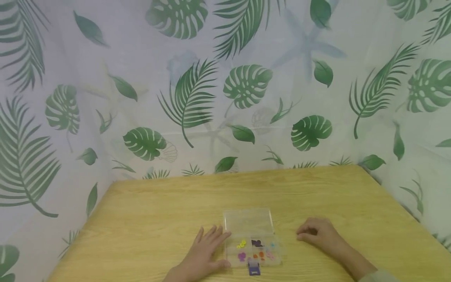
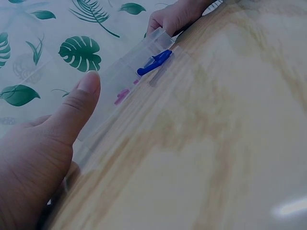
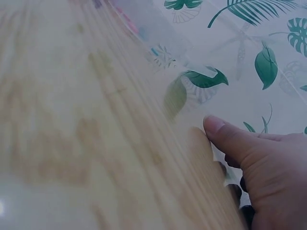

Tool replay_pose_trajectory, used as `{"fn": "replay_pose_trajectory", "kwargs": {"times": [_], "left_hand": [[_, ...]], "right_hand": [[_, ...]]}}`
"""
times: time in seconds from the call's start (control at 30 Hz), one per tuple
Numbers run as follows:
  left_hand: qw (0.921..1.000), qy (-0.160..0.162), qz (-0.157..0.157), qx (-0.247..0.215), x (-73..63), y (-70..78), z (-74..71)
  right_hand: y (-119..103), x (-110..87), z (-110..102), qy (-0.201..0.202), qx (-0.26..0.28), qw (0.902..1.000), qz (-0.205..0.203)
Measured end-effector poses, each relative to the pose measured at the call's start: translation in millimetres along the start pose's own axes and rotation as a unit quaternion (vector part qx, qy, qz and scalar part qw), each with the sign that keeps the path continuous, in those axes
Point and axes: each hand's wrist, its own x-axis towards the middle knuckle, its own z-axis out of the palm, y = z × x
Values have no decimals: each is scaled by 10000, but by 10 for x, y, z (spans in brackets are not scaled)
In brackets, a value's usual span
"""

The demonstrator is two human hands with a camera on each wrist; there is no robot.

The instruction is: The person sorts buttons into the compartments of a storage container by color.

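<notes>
A clear plastic compartment box (image 1: pixel 230 250) lies on the table with its see-through lid (image 1: pixel 248 221) folded back. Small pieces sit inside by colour: yellow (image 1: pixel 241 244), dark purple (image 1: pixel 257 243), light blue (image 1: pixel 272 245), purple (image 1: pixel 241 256), orange (image 1: pixel 261 255) and pink (image 1: pixel 270 255). A blue latch (image 1: pixel 254 269) sticks out at the front edge. My left hand (image 1: pixel 202 254) spreads along the box's left side, fingertips at its edge, thumb near the front corner. Right of the box, apart from it, my right hand (image 1: pixel 322 235) rests with fingers loosely bent; nothing shows in it.
A wood-grain table (image 1: pixel 158 207) extends around the box. Behind it and on both sides hangs a white cloth (image 1: pixel 208 156) printed with green leaves.
</notes>
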Motion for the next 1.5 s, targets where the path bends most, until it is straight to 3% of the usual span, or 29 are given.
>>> {"fn": "replay_pose_trajectory", "kwargs": {"times": [0.13,0.27,0.47,0.73,0.8,0.87,1.3,1.5], "left_hand": [[10000,12,4,14,-3,9,10],[10000,-31,12,39,6,8,18],[10000,-50,-8,2,2,12,-1],[10000,-22,3,25,-6,16,-11],[10000,-17,6,39,-7,15,-5],[10000,-15,11,64,-6,16,-7],[10000,-62,-50,-22,-2,26,-28],[10000,-32,29,-61,3,22,-10]], "right_hand": [[-12,-56,45,151,-106,9993,-326],[-57,-110,93,601,-344,9913,-1117],[-145,-80,155,1306,-513,9515,-2737],[-262,-33,257,1890,-448,9122,-3609],[-280,-15,270,1970,-365,9035,-3788],[-304,-5,267,1993,-320,9010,-3841],[-354,73,288,1925,-249,9000,-3903],[-417,162,409,1972,-267,8888,-4128]]}}
